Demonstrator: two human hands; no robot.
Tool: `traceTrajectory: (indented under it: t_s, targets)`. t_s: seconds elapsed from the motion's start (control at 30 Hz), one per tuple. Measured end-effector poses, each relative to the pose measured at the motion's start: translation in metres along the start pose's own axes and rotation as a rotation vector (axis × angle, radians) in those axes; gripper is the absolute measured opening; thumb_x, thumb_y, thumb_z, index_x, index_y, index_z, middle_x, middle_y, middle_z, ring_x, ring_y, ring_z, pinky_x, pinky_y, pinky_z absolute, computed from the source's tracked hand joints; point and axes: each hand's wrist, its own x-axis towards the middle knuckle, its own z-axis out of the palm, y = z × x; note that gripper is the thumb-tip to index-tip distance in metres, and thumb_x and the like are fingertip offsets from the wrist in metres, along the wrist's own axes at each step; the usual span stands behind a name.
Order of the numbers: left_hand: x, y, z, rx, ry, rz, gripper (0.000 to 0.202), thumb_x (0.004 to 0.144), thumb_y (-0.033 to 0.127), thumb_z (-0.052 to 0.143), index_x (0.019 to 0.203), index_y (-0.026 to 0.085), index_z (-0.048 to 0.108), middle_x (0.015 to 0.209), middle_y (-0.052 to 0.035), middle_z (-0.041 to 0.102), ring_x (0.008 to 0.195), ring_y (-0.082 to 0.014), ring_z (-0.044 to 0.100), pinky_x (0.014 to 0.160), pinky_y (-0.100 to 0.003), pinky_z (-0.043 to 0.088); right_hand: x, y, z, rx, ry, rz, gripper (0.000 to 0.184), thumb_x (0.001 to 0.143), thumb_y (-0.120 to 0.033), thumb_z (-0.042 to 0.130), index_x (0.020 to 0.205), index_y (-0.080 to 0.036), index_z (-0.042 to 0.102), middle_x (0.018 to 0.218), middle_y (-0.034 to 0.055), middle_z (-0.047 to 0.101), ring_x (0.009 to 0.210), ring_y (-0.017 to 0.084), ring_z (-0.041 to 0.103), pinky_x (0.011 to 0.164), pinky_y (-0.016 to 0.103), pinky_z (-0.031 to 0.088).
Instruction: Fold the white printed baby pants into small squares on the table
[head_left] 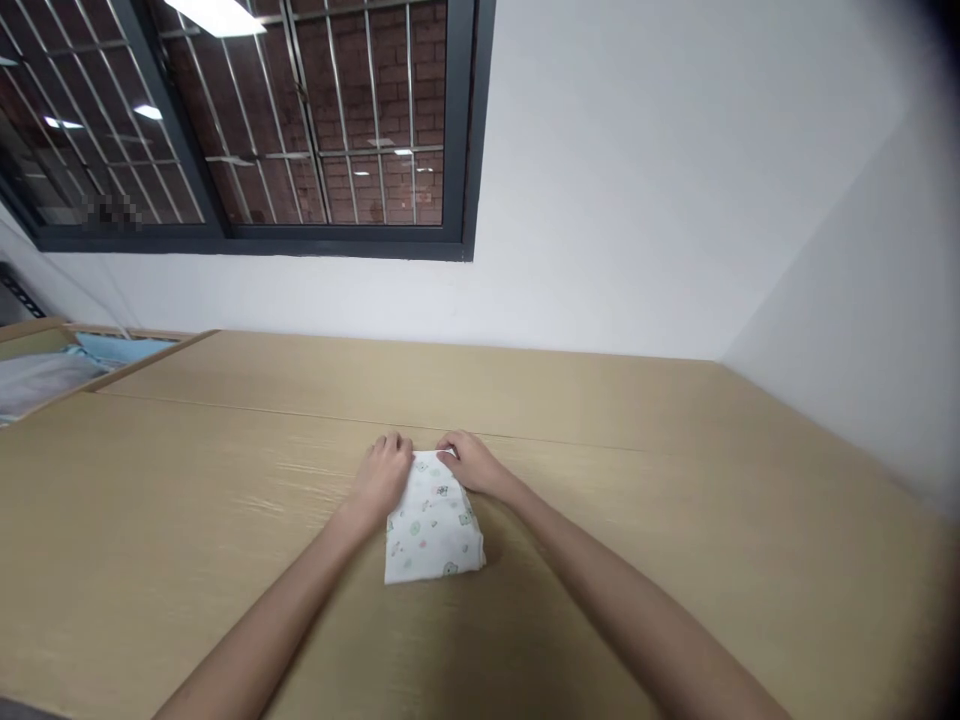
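A folded white cloth point(435, 530) with small green and pink prints lies on the tan table, its wider edge toward me. At its far left corner, my left hand point(386, 470) has its fingers curled closed on the edge. My right hand point(471, 465) pinches the far right corner between thumb and fingers. Layers of the fold show along the right side. Whether the cloth is a garment or a plain piece, I cannot tell. The fingertips of my left hand are partly hidden.
The tan tabletop point(187, 520) has a seam across its far part and some wrinkles at left. A wood-edged bin point(161, 357) at far left holds blue and whitish material. Behind stand a white wall point(600, 200) and a barred window point(337, 238).
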Motion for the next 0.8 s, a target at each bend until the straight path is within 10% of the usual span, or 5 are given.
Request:
traceTrajectory:
  t_s: [0.17, 0.37, 0.53, 0.8]
  targets:
    - [-0.068, 0.036, -0.012, -0.067, 0.059, 0.071, 0.033, 0.104, 0.031, 0.039, 0.127, 0.014, 0.055, 0.128, -0.0155, 0.061, 0.109, -0.0272, 0.060, 0.091, -0.042, 0.051, -0.028, -0.025, -0.006, -0.106, 0.055, -0.137, 0.042, 0.104, -0.031, 0.043, 0.139, -0.011, 0.051, 0.141, 0.0188, 0.055, 0.133, 0.028, 0.049, 0.113, 0.045, 0.037]
    - [-0.160, 0.056, 0.038, 0.107, 0.322, 0.310, 0.042, 0.090, 0.040, 0.060, 0.126, 0.019, 0.063, 0.114, -0.0130, 0.071, 0.105, -0.0338, 0.066, 0.087, -0.045, 0.054, -0.079, -0.069, 0.006, 0.004, -0.346, -0.670, 0.054, 0.105, -0.042, 0.043, 0.153, -0.018, 0.038, 0.159, 0.0134, 0.039, 0.149, 0.024, 0.032, 0.121, 0.040, 0.028]
    - [-0.173, 0.052, 0.071, 0.073, 0.356, 0.241, 0.043, 0.086, 0.041, 0.067, 0.124, 0.022, 0.067, 0.105, -0.0125, 0.073, 0.098, -0.0325, 0.068, 0.087, -0.046, 0.054, -0.086, -0.064, 0.029, 0.055, -0.468, -0.744, 0.052, 0.106, -0.041, 0.041, 0.153, -0.019, 0.039, 0.157, 0.0106, 0.044, 0.151, 0.020, 0.028, 0.125, 0.039, 0.022]
    - [-0.167, 0.054, 0.057, 0.268, 0.349, 0.268, 0.065, 0.082, 0.041, 0.065, 0.136, 0.008, 0.054, 0.130, -0.0267, 0.063, 0.115, -0.0389, 0.065, 0.086, -0.043, 0.058, -0.037, -0.024, 0.041, -0.217, -0.319, -0.639, 0.055, 0.106, -0.045, 0.039, 0.156, -0.021, 0.036, 0.162, 0.0108, 0.035, 0.152, 0.024, 0.027, 0.124, 0.047, 0.021]
